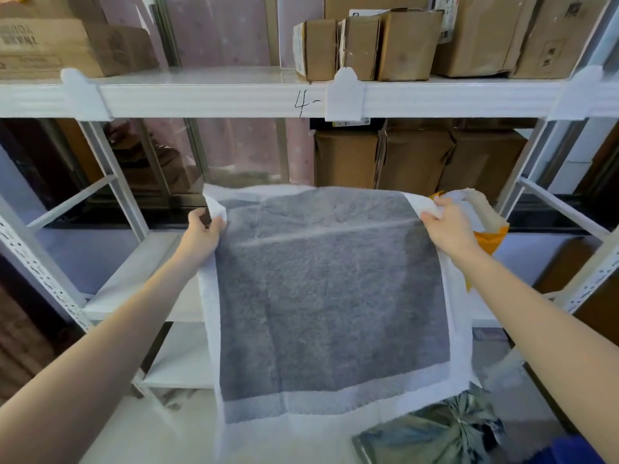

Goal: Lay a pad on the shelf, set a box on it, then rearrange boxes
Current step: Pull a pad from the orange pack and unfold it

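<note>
A grey pad (330, 303) with a white border hangs spread out in front of me. My left hand (202, 229) pinches its top left corner and my right hand (447, 224) pinches its top right corner. The pad hangs over the front of the middle white shelf (140, 269), its lower edge near the floor. Brown cardboard boxes (415, 159) stand at the back right of that shelf, behind the pad's top edge. Small cardboard boxes (365, 45) sit on the upper shelf (207, 95).
A yellow and white bag (490, 229) lies on the middle shelf behind my right hand. A large box (67, 45) sits on the upper shelf at left. A crumpled dark plastic bag (442, 433) lies on the floor at lower right. White shelf uprights (43, 272) stand on both sides.
</note>
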`<state>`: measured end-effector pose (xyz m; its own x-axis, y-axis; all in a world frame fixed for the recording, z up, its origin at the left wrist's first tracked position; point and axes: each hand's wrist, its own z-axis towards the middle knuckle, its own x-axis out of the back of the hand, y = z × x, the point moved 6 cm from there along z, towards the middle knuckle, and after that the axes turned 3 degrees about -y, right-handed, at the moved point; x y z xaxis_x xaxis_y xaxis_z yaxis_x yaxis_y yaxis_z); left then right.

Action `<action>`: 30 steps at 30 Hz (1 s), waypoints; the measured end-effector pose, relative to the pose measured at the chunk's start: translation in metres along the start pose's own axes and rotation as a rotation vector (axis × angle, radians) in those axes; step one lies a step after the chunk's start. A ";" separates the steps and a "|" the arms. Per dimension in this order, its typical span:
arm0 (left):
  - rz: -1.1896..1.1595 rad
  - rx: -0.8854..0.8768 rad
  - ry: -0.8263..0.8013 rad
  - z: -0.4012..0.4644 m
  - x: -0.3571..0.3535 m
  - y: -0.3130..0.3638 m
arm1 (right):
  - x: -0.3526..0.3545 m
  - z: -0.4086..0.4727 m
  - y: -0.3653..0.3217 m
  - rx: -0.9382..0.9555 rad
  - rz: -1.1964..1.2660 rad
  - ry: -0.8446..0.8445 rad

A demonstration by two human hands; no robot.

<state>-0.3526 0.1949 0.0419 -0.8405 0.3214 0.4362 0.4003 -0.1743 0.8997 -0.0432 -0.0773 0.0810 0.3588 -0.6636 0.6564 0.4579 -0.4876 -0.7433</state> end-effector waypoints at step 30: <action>-0.390 -0.125 -0.266 -0.002 0.005 0.048 | 0.050 0.032 0.007 -0.126 0.385 0.012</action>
<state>-0.3383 0.1866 0.0869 -0.7903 0.6085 0.0714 0.0136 -0.0992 0.9950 0.0035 -0.0959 0.1122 0.4747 -0.8176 0.3260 0.1884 -0.2674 -0.9450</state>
